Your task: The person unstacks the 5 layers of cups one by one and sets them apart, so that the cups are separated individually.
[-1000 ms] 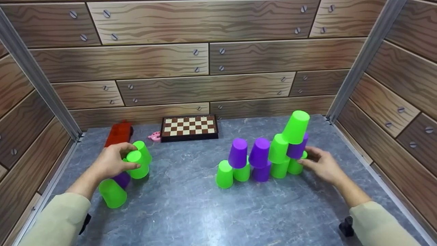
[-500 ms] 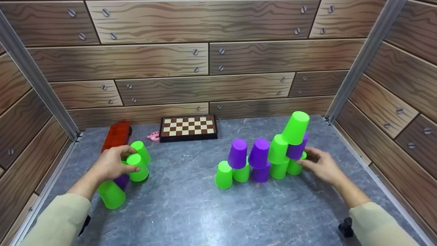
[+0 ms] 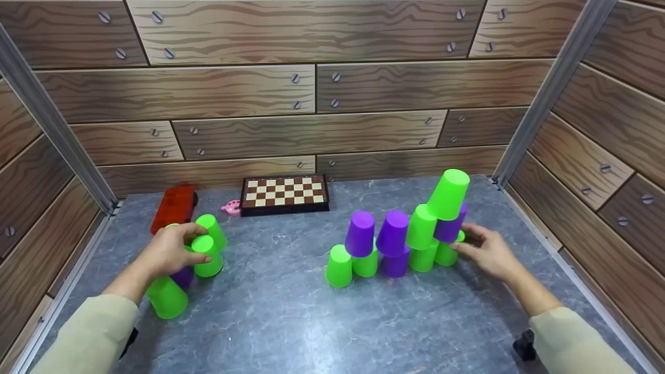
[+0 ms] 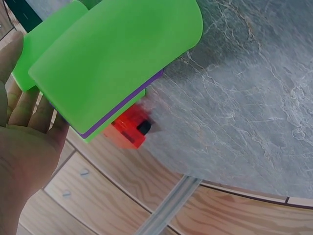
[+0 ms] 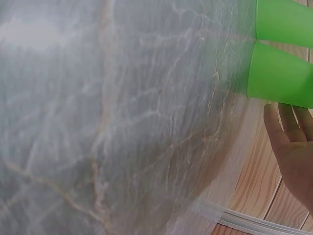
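In the head view my left hand (image 3: 174,252) holds an upturned green cup (image 3: 207,259), thumb across its near side. Another green cup (image 3: 212,231) stands just behind it. A purple cup (image 3: 183,278) and a green cup (image 3: 167,298) lie closer to the forearm, partly covered by the hand. My right hand (image 3: 491,252) is at the right end of a tiered cup stack, thumb and fingertips on the bottom green cup (image 3: 446,254). Above that cup sit a purple cup (image 3: 450,228) and a tilted green top cup (image 3: 450,195). In the left wrist view, green cups (image 4: 117,58) hide some fingertips.
The stack runs left through purple cups (image 3: 393,234) to a single green cup (image 3: 339,267). A chessboard (image 3: 284,195) lies by the back wall, with a small pink item (image 3: 232,208) beside it. A red toy vehicle (image 3: 174,208) is behind the left hand.
The green cup in my left hand has come down slightly. The right hand and the stack hold their places, apart from a small leftward shift of the whole scene.
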A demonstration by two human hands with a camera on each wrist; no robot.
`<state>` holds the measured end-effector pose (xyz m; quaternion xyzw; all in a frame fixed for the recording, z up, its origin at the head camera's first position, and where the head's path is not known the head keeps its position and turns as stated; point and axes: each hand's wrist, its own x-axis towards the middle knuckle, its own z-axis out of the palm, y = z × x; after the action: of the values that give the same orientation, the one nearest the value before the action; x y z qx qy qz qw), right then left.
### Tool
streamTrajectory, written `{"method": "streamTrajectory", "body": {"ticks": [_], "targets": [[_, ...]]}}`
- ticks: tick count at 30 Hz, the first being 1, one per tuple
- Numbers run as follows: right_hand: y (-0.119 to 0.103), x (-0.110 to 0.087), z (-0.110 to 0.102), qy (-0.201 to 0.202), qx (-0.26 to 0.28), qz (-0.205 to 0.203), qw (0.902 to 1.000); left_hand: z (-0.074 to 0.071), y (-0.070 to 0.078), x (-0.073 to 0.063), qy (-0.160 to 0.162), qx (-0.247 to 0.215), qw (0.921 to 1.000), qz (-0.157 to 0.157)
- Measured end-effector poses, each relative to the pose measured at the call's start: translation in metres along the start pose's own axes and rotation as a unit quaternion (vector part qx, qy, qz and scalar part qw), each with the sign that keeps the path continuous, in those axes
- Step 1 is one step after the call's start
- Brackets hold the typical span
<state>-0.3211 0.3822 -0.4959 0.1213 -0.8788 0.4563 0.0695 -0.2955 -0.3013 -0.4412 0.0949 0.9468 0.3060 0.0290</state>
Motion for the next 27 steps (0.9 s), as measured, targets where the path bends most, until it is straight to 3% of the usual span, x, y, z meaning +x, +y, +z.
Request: {"method": "streamTrajectory", "body": {"ticks": [27], "targets": [[-0.0006,0.0,-0.0009,-0.009,0.013,0.004,0.9999,0.0004,-0.0042,-0.0011,0.013,0.007,0.9996,0.025]]}}
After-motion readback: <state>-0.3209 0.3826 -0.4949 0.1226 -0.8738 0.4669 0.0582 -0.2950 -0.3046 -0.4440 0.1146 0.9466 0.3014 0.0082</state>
